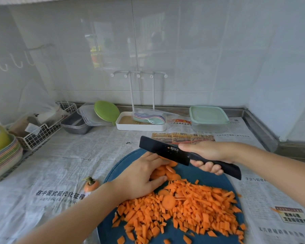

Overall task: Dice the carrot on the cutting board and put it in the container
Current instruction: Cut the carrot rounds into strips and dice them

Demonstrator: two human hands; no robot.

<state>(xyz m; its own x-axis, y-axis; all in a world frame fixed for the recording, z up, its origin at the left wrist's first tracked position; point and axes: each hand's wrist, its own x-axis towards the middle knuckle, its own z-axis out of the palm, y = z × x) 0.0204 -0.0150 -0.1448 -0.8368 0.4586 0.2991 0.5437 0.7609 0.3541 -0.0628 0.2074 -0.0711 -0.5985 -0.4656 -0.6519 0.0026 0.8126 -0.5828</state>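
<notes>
Carrot slices (168, 172) gripped by left hand (139, 178); right hand (209, 152) holding knife (162, 148) just above

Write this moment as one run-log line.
left hand: holds slices | right hand: grips knife above board | dice: piled on board

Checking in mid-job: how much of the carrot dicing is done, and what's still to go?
Mostly diced: a big pile of diced carrot covers the cutting board. In hand: the left hand grips a few round slices while the right hand holds the knife above them. Left: dice those slices, then move everything to the container, whose lid is on.
</notes>
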